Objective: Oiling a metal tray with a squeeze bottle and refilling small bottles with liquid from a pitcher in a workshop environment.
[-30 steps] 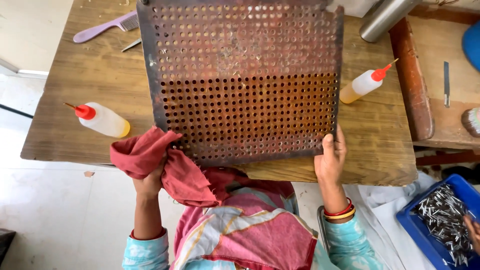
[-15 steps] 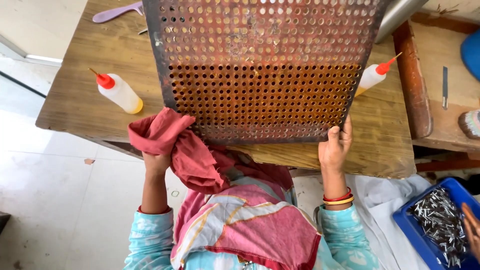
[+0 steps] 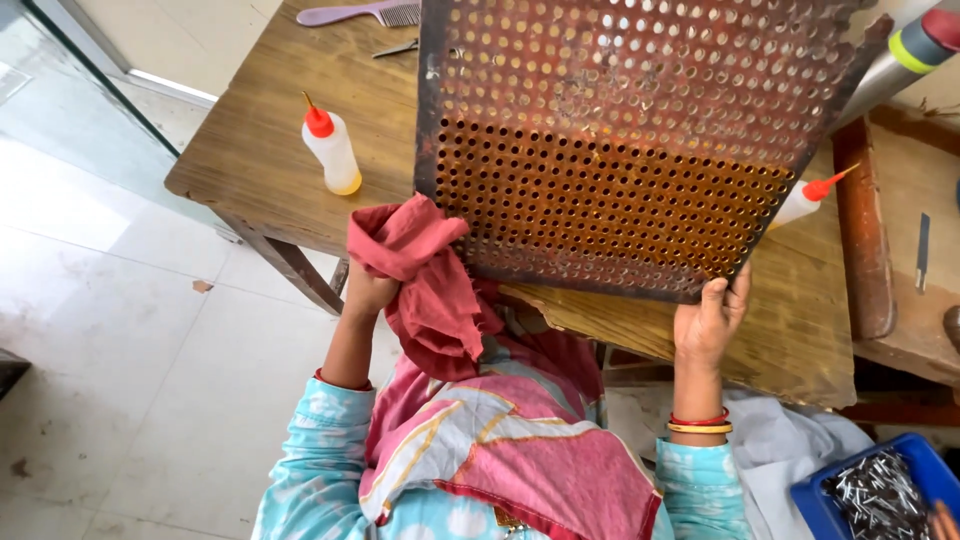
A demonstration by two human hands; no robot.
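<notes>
A large rusty perforated metal plate point(image 3: 620, 150) is tilted up over a wooden table point(image 3: 250, 150), its near edge raised. My right hand point(image 3: 712, 318) grips the plate's lower right corner. My left hand point(image 3: 372, 290) clutches a red cloth point(image 3: 425, 280) and presses it against the plate's lower left edge. Part of the cloth hangs down toward my lap.
Two squeeze bottles with red nozzles stand on the table, one left point(image 3: 332, 150), one right point(image 3: 805, 200) partly behind the plate. A purple comb point(image 3: 360, 14) lies at the far edge. A blue tray of metal pins point(image 3: 880, 495) sits lower right. A wooden bench point(image 3: 870, 250) flanks the table.
The plate has tipped up higher toward me and swung to the right. My left hand with the cloth has shifted right along its lower left edge; the right hand keeps its grip.
</notes>
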